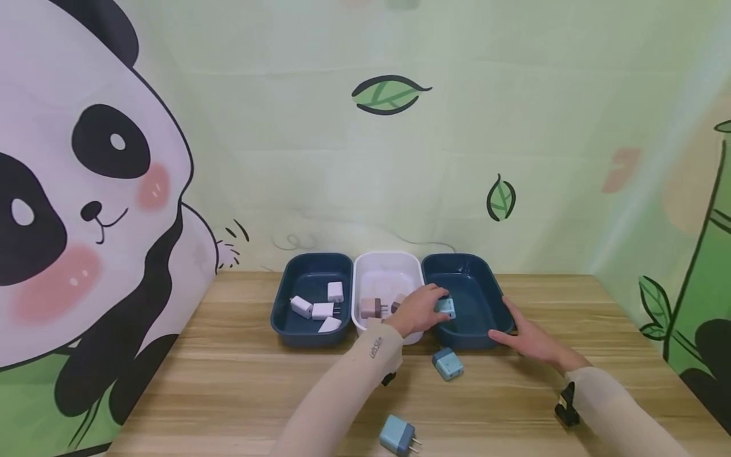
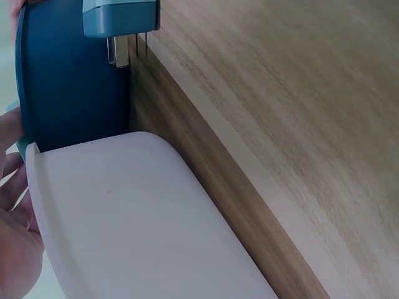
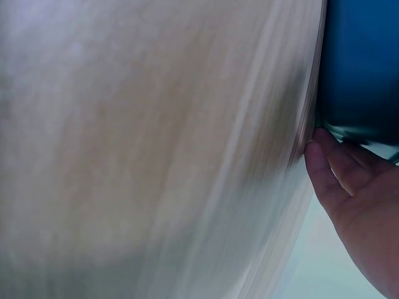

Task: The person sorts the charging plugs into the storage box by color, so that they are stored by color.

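My left hand [image 1: 418,310] reaches over the white bin to the near left side of the right-hand dark blue bin [image 1: 465,330]. Between its thumb and fingers it pinches a light blue charger [image 1: 445,308] at that bin's rim. In the left wrist view, fingers [image 2: 11,128] show at the far edge of the bins. My right hand [image 1: 531,336] touches the same bin's outer right side, fingers along the wall and thumb at the front corner. In the right wrist view, the straight fingers [image 3: 340,168] meet the bin's blue wall [image 3: 361,68].
The white bin [image 1: 388,265] holds pinkish-brown chargers [image 1: 371,308]. The left dark blue bin [image 1: 314,339] holds several white chargers [image 1: 323,311]. Two blue chargers lie on the wooden table [image 1: 228,381]: one blue charger [image 1: 448,364] before the right bin, another two-tone charger [image 1: 397,435] nearer.
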A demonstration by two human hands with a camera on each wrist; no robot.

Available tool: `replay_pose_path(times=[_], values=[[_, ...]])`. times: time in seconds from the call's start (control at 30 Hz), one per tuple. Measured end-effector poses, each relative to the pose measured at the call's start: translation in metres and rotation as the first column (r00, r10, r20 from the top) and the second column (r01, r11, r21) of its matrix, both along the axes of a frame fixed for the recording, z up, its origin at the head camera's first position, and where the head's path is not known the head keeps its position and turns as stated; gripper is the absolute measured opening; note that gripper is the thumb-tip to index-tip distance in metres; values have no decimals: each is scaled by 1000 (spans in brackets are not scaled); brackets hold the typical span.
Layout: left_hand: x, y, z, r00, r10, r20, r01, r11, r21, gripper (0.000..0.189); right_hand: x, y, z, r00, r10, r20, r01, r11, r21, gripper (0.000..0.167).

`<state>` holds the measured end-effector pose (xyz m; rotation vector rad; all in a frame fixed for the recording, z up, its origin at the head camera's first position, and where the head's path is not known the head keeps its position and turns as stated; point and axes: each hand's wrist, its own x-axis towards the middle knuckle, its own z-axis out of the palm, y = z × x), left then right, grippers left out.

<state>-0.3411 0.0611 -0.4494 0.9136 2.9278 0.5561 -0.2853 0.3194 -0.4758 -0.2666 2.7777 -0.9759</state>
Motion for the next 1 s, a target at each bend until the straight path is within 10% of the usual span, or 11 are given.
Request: replay_pose_path(times=[0.43, 0.63, 1.0], values=[[2, -7, 3, 997, 74, -24, -73, 997, 28, 44, -2, -1, -2, 1000, 5, 15, -4, 1000, -27, 97], [14, -27, 18, 994, -23, -103, 23, 1000, 0, 42, 0, -1, 0, 1000, 7, 15, -7, 1000, -28, 98], [65, -72, 23, 975, -217, -54, 216, 976, -22, 39, -1, 0, -3, 1000, 23, -5, -23, 999, -24, 96]])
